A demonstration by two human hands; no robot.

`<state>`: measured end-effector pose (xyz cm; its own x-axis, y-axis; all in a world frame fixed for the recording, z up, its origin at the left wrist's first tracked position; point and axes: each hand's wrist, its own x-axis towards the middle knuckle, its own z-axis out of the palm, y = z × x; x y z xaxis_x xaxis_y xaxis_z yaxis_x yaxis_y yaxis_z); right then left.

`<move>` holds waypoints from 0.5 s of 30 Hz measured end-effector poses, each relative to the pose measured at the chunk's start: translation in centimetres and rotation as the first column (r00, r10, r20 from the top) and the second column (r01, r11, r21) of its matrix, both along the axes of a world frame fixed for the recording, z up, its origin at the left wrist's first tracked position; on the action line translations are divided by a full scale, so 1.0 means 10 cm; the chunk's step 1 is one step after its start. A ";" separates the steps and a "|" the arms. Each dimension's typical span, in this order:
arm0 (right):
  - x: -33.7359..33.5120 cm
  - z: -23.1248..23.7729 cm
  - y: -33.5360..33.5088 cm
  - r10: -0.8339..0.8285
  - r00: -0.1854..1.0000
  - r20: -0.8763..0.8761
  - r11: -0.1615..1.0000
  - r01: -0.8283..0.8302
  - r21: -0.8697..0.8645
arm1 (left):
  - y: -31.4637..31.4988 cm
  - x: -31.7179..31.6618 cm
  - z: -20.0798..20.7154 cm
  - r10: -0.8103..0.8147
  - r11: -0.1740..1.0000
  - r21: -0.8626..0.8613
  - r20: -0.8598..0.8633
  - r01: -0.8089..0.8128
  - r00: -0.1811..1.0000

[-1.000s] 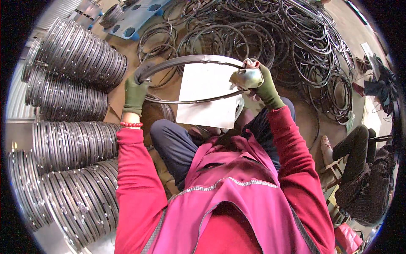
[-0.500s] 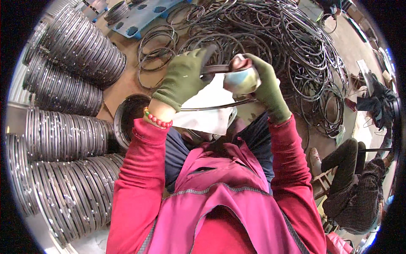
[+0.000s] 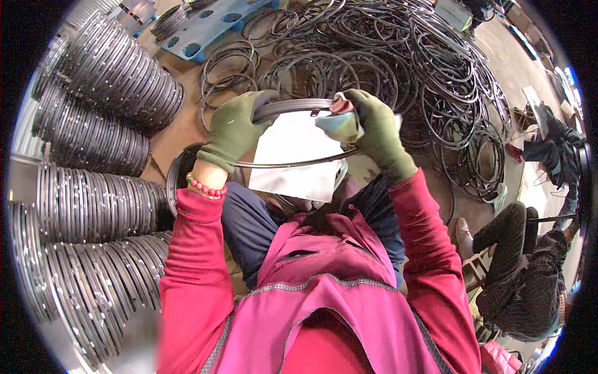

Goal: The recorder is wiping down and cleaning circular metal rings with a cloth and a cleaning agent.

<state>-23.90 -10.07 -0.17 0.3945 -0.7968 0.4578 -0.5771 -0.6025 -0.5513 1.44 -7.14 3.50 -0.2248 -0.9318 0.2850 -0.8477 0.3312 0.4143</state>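
A thin dark metal ring [image 3: 298,107] is held up in front of me over my lap. My left hand [image 3: 235,129], in an olive green glove, is closed around the ring's left side. My right hand [image 3: 381,131], gloved the same way, grips a multicoloured rag [image 3: 339,126] that is folded about the ring's right side. Fingers of both hands are partly hidden by the gloves' backs and the rag. Under the ring, a white sheet [image 3: 291,153] lies across my knees, seen through its opening.
Tall stacks of dark rings [image 3: 103,199] line the left side. Beyond my hands spreads a tangled heap of loose rings [image 3: 374,47]. A blue pallet [image 3: 208,25] lies at the far left. At the right sits another person [image 3: 520,280].
My left hand has moved left and slightly down along the ring, its fingers now wrapped round it. The right hand with the rag has shifted a little left.
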 end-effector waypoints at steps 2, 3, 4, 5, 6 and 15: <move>0.13 0.09 0.02 -0.015 0.998 -0.055 1.000 0.016 0.012 | 0.03 0.03 0.02 0.088 0.991 -0.112 0.129 -0.073 0.988; 0.23 0.11 0.05 -0.036 0.997 -0.072 0.999 0.035 -0.009 | 0.05 0.08 0.00 0.096 0.991 -0.106 0.133 -0.083 0.986; 0.31 0.13 0.05 -0.037 0.994 -0.102 0.999 0.035 -0.023 | 0.04 0.15 -0.04 0.110 0.991 -0.081 0.061 -0.105 0.992; 0.33 0.16 0.06 -0.019 0.994 -0.106 1.000 0.017 -0.023 | 0.05 0.20 -0.08 0.126 0.990 -0.054 -0.011 -0.127 0.992; 0.37 0.20 0.05 0.000 0.994 -0.109 1.000 -0.003 -0.028 | 0.05 0.23 -0.09 0.140 0.984 -0.092 -0.102 -0.150 0.985; -0.15 -0.60 -0.10 0.090 0.795 0.600 0.873 -0.352 0.337 | 0.01 0.51 -0.20 0.140 0.978 -0.133 -0.162 -0.162 0.977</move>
